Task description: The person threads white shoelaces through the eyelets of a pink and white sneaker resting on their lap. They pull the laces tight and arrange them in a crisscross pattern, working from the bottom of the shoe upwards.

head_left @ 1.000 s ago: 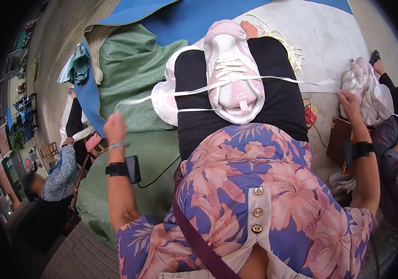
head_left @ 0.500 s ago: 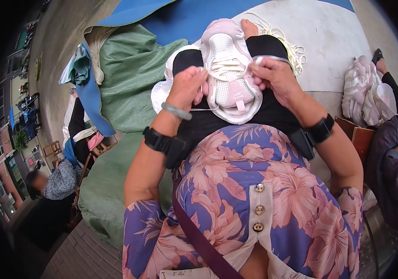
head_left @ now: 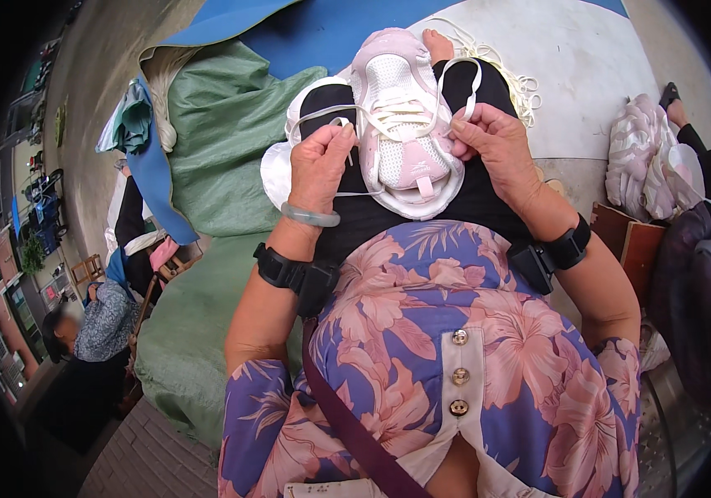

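My left fingers (head_left: 336, 143) and right fingers (head_left: 473, 135) each pinch white lace (head_left: 470, 106); pink-and-white shoe (head_left: 410, 158) lies on my black trousers (head_left: 354, 222), toe outward.

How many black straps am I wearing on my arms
2. The left strap sits elbow-side of the left hand and pale bracelet; the right strap sits elbow-side of the right hand. No others show.

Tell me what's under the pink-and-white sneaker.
Black trousers show on both sides of the sneaker, which rests across the lap. Its outsole and the cloth directly beneath are covered, so neither can be seen.
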A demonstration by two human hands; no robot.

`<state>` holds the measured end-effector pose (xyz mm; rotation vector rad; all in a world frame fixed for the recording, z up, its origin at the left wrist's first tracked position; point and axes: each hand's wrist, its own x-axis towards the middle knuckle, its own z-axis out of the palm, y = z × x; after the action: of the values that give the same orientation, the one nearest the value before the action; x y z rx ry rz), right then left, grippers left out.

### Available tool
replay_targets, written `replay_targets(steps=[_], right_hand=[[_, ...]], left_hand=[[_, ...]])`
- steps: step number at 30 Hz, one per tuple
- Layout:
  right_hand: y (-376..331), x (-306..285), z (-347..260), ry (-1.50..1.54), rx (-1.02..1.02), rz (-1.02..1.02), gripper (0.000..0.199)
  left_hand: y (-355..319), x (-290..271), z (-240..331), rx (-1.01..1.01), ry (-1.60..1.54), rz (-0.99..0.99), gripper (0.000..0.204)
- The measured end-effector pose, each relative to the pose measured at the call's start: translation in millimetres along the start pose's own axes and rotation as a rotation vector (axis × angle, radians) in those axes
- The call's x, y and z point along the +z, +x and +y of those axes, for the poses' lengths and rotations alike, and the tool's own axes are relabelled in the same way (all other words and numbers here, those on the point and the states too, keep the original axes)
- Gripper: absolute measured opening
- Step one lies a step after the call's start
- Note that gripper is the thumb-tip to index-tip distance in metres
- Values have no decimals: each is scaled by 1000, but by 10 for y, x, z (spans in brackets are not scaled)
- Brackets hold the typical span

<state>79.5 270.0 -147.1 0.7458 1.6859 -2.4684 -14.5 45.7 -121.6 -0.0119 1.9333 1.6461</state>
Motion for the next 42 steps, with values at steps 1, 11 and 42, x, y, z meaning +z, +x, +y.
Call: replay_targets(steps=[1,11,42], right_hand=[[-4,13,-1,-11,-18,3,11],[-5,31,14,-375,-288,18,8],[-71,-128,90,-1096,-721,-186,45]], left_hand=[[-10,23,-10,-9,-44,-3,19],[-33,35,-53,-67,-204,-91,13],[-17,92,-162,785,649,38,7]])
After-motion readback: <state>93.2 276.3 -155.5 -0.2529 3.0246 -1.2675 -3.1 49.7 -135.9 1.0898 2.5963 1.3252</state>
